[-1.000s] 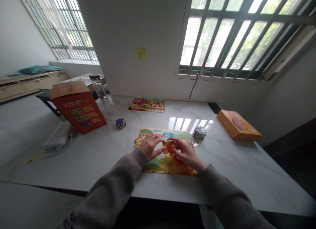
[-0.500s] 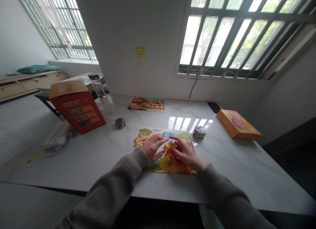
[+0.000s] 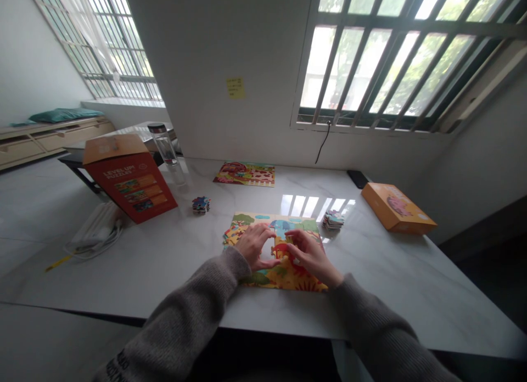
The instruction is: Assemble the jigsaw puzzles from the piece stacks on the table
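A jigsaw puzzle (image 3: pixel 284 283) of a colourful animal scene lies on the table in front of me, with a gap left of its middle where the white tabletop shows. My left hand (image 3: pixel 257 247) rests over the puzzle's left part, thumb and fingers spread in a curve around that gap. Across from it, my right hand (image 3: pixel 310 256) touches the red and orange lion area (image 3: pixel 282 252), its thumb and index finger apart. A pile of loose puzzle pieces (image 3: pixel 231 235) sits at the puzzle's left edge, partly hidden by my left hand.
Stacks of puzzle pieces stand left (image 3: pixel 201 204) and right (image 3: pixel 333 220). Farther back lies another puzzle (image 3: pixel 245 174). An orange box (image 3: pixel 397 209) and black phone (image 3: pixel 357 179) are at right; a red puzzle box (image 3: pixel 132 179), glass bottle (image 3: pixel 164 145) and white power strip (image 3: pixel 90 228) are at left.
The piece under my right hand, tilted up before, now lies flat in the puzzle. My right fingers have loosened, and my left thumb and fingers have spread wider.
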### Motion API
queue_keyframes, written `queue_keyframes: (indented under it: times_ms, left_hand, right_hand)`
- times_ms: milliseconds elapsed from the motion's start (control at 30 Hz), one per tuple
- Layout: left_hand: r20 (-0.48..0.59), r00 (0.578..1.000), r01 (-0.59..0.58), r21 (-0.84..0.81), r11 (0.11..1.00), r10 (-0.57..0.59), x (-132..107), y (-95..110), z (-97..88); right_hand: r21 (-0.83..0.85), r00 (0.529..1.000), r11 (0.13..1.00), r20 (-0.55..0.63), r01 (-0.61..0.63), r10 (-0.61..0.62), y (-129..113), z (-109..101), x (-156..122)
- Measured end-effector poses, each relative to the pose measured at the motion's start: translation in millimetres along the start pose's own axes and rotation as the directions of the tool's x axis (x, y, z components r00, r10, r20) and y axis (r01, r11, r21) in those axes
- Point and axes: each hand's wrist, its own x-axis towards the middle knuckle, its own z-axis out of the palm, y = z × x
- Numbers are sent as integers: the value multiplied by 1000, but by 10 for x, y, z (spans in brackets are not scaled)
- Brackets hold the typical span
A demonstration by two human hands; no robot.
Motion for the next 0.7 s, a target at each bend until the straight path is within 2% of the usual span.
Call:
queue_keyframes:
  times_ms: [100, 233, 433, 567, 700]
  left_hand:
    - [-4, 999, 35, -9, 999, -35, 1, 3, -8]
    - [12, 999, 44, -27, 999, -43, -3, -9, 0]
    - [48, 998, 46, -115, 992, -41, -18, -15, 3]
    - [79, 996, -28, -177, 984, 43, -27, 15, 19]
    - [142, 984, -77, -193, 978, 106, -49, 31, 72]
  right_hand:
    - [-245, 978, 947, 73, 208, -196, -32, -98, -31]
    - [-390, 936, 851, 176, 351, -306, -19, -200, -53]
    - [-492, 945, 808, 157, 325, -285, 30, -378, -116]
    - [-567, 952, 766, 171, 305, -252, 89, -540, -224]
    - [-629, 960, 726, 196, 280, -200, 128, -592, -319]
